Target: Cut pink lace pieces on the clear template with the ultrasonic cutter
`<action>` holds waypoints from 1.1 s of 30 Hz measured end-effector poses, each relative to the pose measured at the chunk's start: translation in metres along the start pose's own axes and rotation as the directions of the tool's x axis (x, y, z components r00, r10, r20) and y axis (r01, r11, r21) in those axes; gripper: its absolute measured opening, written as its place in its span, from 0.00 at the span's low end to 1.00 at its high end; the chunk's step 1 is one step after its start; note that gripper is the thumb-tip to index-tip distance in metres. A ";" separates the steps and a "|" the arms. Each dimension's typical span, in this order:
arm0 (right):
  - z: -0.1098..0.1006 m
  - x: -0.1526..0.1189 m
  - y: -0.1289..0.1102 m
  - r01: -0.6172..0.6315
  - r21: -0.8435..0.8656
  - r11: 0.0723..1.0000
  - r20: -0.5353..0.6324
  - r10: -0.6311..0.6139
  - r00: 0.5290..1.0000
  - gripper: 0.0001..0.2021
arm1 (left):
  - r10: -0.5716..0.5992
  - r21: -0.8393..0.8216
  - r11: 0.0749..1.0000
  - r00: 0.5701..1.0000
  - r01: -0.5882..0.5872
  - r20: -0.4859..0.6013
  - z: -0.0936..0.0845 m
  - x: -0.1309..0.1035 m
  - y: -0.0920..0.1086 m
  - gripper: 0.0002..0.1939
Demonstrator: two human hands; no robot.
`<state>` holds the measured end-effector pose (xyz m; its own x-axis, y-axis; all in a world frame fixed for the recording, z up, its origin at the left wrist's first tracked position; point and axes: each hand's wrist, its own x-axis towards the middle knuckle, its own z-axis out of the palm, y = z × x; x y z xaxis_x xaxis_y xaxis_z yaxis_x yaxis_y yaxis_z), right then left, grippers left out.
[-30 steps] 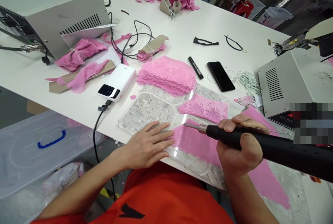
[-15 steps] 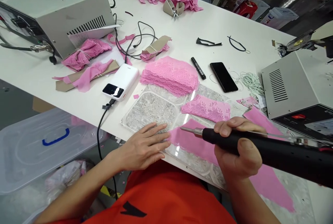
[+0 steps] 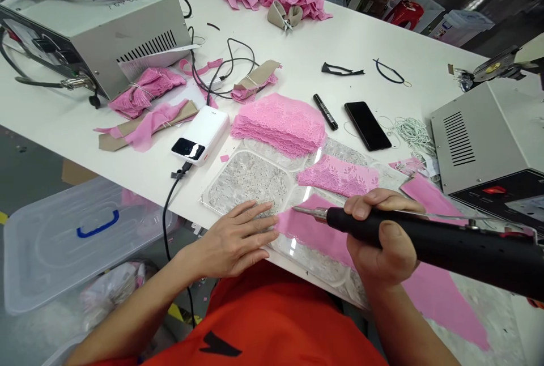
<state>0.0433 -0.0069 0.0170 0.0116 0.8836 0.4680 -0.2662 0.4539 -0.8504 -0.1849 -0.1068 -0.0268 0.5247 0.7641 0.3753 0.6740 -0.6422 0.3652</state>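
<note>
My left hand [image 3: 238,239] lies flat with fingers spread, its fingertips at the left end of a smooth pink fabric piece [image 3: 317,233]. In my right hand [image 3: 385,241] is a thick black handheld power tool [image 3: 450,244], fingers wrapped round its body. Its tapered metal tip points left over that fabric; whether it touches cannot be made out. Under the fabric lies a clear-edged, stone-patterned mat [image 3: 250,179]. A pink lace piece [image 3: 340,175] rests just behind the tool, and a stack of pink lace pieces [image 3: 278,122] sits farther back.
Grey equipment boxes stand at left [image 3: 127,37] and right [image 3: 488,128]. A white power bank [image 3: 202,133], marker [image 3: 325,111], phone [image 3: 368,125] and snips [image 3: 284,17] lie about the table. A cable [image 3: 165,218] hangs over the front edge beside a lidded plastic bin [image 3: 85,241].
The tool and my right hand have shifted slightly left, the tip staying over the fabric. My left hand holds its place. The whole view has turned a little.
</note>
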 end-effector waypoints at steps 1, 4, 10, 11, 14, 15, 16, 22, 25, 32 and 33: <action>-0.001 0.001 -0.001 0.000 0.009 1.000 -0.008 0.000 1.000 0.05 | 0.002 -0.004 1.000 1.000 -0.002 -0.005 0.000 0.000 0.000 0.17; -0.002 0.001 -0.003 -0.009 0.028 1.000 -0.032 0.010 0.999 0.05 | 0.009 -0.018 1.000 1.000 -0.009 -0.019 -0.001 -0.002 0.002 0.16; 0.006 -0.007 -0.007 -0.039 0.043 0.998 0.026 0.038 0.999 0.06 | -0.003 -0.019 1.000 1.000 0.003 0.001 -0.001 -0.002 0.004 0.16; 0.008 -0.008 -0.006 -0.041 0.050 0.998 0.046 0.039 0.998 0.06 | -0.005 -0.018 1.000 1.000 0.005 0.006 0.000 -0.002 0.004 0.16; 0.013 -0.010 -0.005 -0.042 0.068 0.997 0.092 0.035 0.995 0.06 | -0.006 -0.023 1.000 1.000 0.006 0.012 0.001 -0.002 0.003 0.16; 0.014 -0.011 -0.004 -0.045 0.071 0.996 0.099 0.038 0.994 0.06 | -0.006 -0.026 1.000 1.000 0.006 0.012 0.001 -0.003 0.002 0.16; 0.015 -0.011 -0.003 -0.047 0.075 0.996 0.104 0.039 0.994 0.06 | -0.003 -0.028 1.000 1.000 0.004 0.009 0.002 -0.003 0.002 0.17; 0.015 -0.013 -0.001 -0.051 0.077 0.996 0.131 0.040 0.991 0.05 | 0.009 -0.030 1.000 1.000 -0.009 -0.012 0.005 -0.004 0.001 0.17; 0.016 -0.013 -0.001 -0.052 0.071 0.996 0.135 0.042 0.990 0.04 | 0.007 -0.031 0.999 1.000 -0.008 -0.014 0.005 -0.004 0.001 0.17; -0.001 0.005 -0.008 -0.016 0.035 0.999 -0.090 0.020 0.996 0.05 | -0.009 -0.027 1.000 1.000 0.009 -0.022 0.002 -0.003 0.004 0.16; -0.005 0.007 -0.009 -0.007 0.016 1.000 -0.133 0.009 0.991 0.04 | -0.009 -0.023 1.000 1.000 0.008 -0.025 0.002 -0.003 0.004 0.16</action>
<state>0.0507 -0.0044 0.0271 0.1372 0.8949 0.4246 -0.2820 0.4462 -0.8494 -0.1829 -0.1120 -0.0280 0.5059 0.7679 0.3929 0.6660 -0.6372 0.3879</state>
